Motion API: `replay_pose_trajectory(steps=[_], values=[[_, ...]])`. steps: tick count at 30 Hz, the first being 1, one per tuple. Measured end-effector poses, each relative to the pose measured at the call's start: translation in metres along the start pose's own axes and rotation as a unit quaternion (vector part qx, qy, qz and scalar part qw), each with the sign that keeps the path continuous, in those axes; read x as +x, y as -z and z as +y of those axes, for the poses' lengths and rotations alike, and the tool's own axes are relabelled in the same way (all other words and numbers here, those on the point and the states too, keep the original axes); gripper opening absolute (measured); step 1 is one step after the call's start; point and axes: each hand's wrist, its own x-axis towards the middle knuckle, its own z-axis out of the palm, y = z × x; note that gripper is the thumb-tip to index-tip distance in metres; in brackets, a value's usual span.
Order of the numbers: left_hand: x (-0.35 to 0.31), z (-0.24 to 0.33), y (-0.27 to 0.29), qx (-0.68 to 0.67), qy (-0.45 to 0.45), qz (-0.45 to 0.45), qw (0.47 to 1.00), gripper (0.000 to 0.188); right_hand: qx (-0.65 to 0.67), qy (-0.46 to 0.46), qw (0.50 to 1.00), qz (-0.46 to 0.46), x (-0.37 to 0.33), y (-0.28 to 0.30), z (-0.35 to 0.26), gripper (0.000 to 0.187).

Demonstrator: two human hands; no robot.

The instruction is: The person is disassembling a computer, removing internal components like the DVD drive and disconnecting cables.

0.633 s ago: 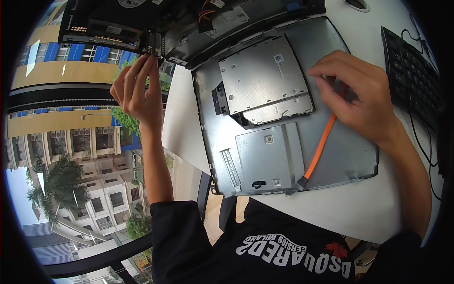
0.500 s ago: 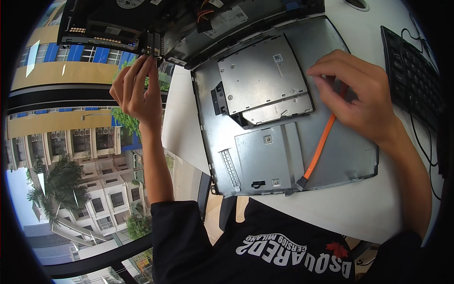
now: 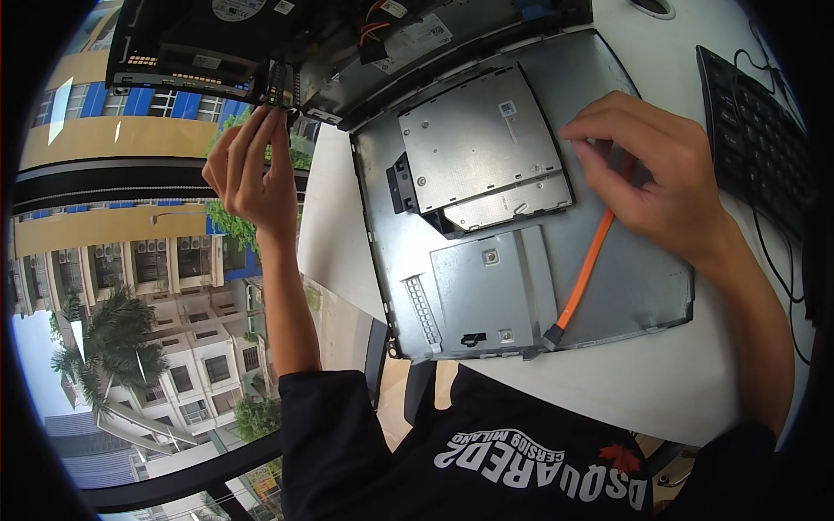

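My left hand [image 3: 261, 174] is at the lower corner of an open black desktop computer case [image 3: 339, 91], its fingertips pinched together against the slotted edge. Whatever sits between those tips is too small to make out. Over the right part of a grey metal side panel [image 3: 625, 278] is my right hand [image 3: 647, 165], fingers curled and thumb close to the index finger. An orange SATA cable [image 3: 584, 269] runs up into that hand, and its black plug hangs near the panel's front edge. Left of the hand, a silver optical drive [image 3: 478, 143] lies on the panel.
A black keyboard [image 3: 751, 139] with a loose black cord lies at the right on the white table [image 3: 608, 391]. Loose orange wires [image 3: 373, 30] show inside the case. A window [image 3: 156, 187] with a dark frame is at the left.
Almost nothing differs. My left fingertips have shifted very slightly downward at the case corner; the right hand and the cable stay in place.
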Motion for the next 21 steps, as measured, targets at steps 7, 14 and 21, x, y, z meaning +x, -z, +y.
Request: replay_pose_trajectory(steps=[7, 14, 21], values=[[-0.0011, 0.0004, -0.0005, 0.003, -0.002, -0.003, 1.0, 0.018, 0.0, -0.003, 1.0, 0.001, -0.0006, -0.001, 0.0005, 0.008], [-0.003, -0.002, -0.0017, 0.005, 0.003, -0.004, 1.0, 0.017, 0.0, -0.003, 1.0, -0.001, -0.0007, -0.0002, 0.0009, 0.008], [-0.0027, -0.0004, -0.0026, 0.012, 0.008, -0.002, 1.0, 0.018, -0.002, 0.0, 1.0, 0.0, -0.0005, 0.0002, 0.0002, 0.008]])
